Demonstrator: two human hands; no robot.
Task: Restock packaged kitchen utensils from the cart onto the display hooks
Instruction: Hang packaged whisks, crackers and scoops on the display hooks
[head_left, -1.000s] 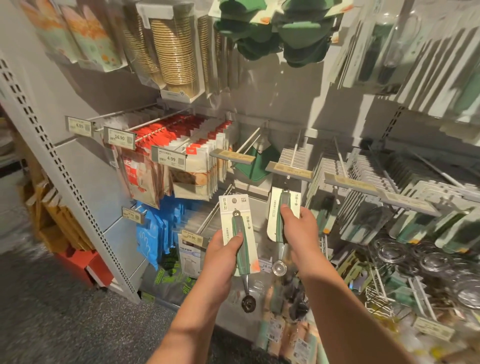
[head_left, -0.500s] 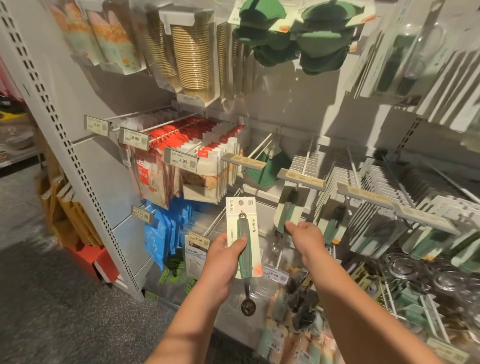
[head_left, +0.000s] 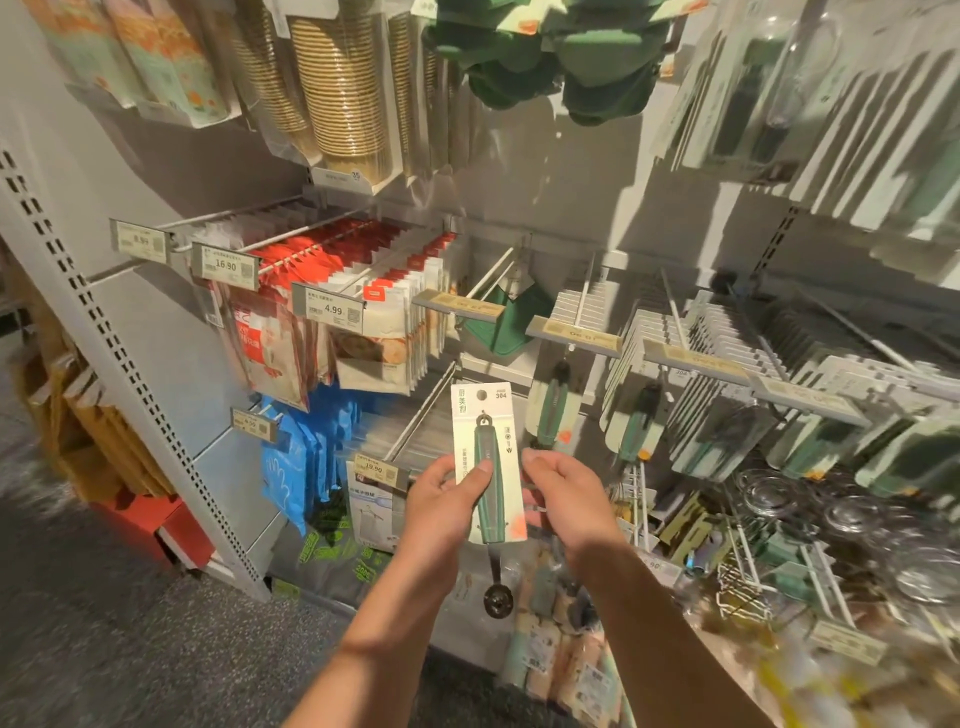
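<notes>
A packaged scoop (head_left: 489, 462), with a green handle on a white card and a metal bowl hanging below it, is upright in front of the shelf. My left hand (head_left: 441, 501) grips it, thumb across the handle. My right hand (head_left: 563, 493) is at the card's right edge, curled fingers pinching it. Just behind, an identical packaged scoop (head_left: 549, 410) hangs on the display hook (head_left: 584, 291) behind a price tag (head_left: 574, 335). More green-handled utensils (head_left: 641, 431) hang on the hooks to the right. The cart is out of view.
Red and white packets (head_left: 374, 291) fill the hooks at left, with blue packs (head_left: 291, 457) below. Green mitts (head_left: 561, 47) and paper cups (head_left: 343, 88) hang overhead. Glass lids (head_left: 841, 514) sit low right. A perforated shelf upright (head_left: 104, 332) stands left over grey floor.
My right hand let go of the scoop it hung on the hook and came back to the right edge of the card that my left hand holds. The view drew closer to the shelf.
</notes>
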